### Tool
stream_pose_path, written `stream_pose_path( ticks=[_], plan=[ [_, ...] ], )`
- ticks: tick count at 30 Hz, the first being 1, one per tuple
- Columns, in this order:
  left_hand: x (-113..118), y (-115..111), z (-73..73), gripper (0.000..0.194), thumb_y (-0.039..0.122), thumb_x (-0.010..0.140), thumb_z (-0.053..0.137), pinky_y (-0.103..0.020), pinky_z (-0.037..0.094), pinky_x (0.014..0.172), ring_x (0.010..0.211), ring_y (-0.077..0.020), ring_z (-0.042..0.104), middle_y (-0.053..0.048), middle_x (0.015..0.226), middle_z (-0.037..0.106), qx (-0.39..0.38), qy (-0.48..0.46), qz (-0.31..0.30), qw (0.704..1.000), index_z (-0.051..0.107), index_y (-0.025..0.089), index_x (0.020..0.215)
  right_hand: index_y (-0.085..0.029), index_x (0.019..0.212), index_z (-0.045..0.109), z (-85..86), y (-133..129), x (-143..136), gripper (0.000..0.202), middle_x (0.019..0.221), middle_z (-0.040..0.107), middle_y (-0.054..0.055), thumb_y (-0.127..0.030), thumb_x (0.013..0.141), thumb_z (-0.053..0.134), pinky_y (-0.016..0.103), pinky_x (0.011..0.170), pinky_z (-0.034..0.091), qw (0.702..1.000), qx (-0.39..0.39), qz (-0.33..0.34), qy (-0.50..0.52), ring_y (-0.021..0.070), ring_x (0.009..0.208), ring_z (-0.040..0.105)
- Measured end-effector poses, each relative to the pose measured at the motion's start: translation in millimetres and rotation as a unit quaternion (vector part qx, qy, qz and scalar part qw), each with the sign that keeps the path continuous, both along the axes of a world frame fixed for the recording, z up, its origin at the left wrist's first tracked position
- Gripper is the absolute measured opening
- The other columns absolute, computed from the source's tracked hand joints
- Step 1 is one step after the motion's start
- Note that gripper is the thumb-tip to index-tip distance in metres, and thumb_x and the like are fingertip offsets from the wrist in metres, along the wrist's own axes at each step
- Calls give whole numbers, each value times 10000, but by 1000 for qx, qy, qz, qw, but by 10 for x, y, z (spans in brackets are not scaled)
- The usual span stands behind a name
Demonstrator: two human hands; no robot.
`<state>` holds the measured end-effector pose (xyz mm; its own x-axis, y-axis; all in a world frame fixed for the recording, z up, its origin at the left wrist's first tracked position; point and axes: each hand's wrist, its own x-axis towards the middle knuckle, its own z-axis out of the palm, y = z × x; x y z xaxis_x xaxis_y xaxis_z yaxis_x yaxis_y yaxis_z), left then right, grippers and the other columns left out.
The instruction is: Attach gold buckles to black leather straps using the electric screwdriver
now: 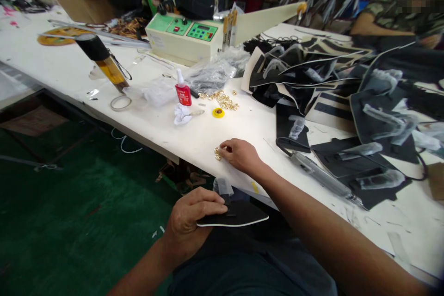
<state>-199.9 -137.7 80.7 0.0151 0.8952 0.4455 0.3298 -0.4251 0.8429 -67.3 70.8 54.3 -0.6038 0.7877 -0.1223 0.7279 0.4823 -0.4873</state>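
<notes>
While the thumb and forefinger of the right hand [239, 153] curl together beside a small cluster of gold metal fittings [217, 153], whether a fitting is pinched between them I cannot tell. The left hand [194, 215] clamps a black, white-edged panel [243, 212] above the lap, fingers lying close together on top. That cluster sits near the edge of the white table [249, 122], so a careless nudge could send fittings to the floor; a loosened left grip could let the panel slip, since only that hand appears to support it.

Counting outward: one panel held; two groups of fittings, the larger heap [225, 101] farther in, its pieces too small to number; one yellow ring [218, 113]; one red bottle [183, 93]; one crumpled white tissue [182, 114]; one grey corded tool [321, 175]; one black-capped drink bottle [104, 62]; one green-panelled machine [183, 39]. The black pieces [374, 97] at right overlap too much to count.
</notes>
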Motion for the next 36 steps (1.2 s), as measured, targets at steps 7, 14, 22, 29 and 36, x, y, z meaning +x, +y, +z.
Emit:
stream_pose_path(
  ticks=[7, 14, 22, 29, 36],
  plan=[
    [-81, -86, 96, 241, 96, 900, 740, -359, 635, 833, 945, -218, 755, -119, 1021, 795, 93, 96, 13, 991, 753, 167, 1130, -227, 975, 792, 4, -78, 30, 150, 996, 759, 45, -297, 944, 664, 278, 689, 385, 1000, 3, 25, 8, 169, 831, 640],
    [-107, -189, 205, 219, 130, 990, 587, -372, 651, 859, 1017, -236, 758, -127, 1050, 814, 137, 214, -8, 967, 754, 139, 1132, -168, 911, 740, 189, -344, 430, 182, 831, 731, 33, -346, 878, 716, 285, 701, 475, 945, -228, -72, 222, 155, 722, 640],
    [66, -158, 242, 214, 154, 992, 594, -358, 650, 834, 999, -227, 770, -92, 1033, 823, 151, 247, -18, 957, 757, 185, 1127, -196, 891, 737, 818, -1103, 1023, 306, 747, 634, -15, -488, 840, 815, 249, 601, 392, 822, -473, -72, 309, 113, 648, 507],
    [274, -126, 317, 181, 152, 959, 643, -355, 646, 804, 958, -218, 774, -71, 1019, 826, 169, 279, -31, 945, 755, 206, 1091, -219, 906, 758, 816, -1306, 1274, 249, 846, 644, 7, -468, 901, 773, 267, 687, 433, 845, -436, -54, 305, 149, 774, 543],
    [513, -97, 351, 199, 144, 948, 647, -350, 641, 806, 969, -221, 774, -76, 1025, 824, 176, 286, -50, 941, 750, 203, 1107, -216, 892, 748, 766, -1435, 1503, 313, 832, 657, 11, -528, 883, 772, 271, 664, 427, 836, -434, -88, 324, 154, 752, 546]
  ],
)
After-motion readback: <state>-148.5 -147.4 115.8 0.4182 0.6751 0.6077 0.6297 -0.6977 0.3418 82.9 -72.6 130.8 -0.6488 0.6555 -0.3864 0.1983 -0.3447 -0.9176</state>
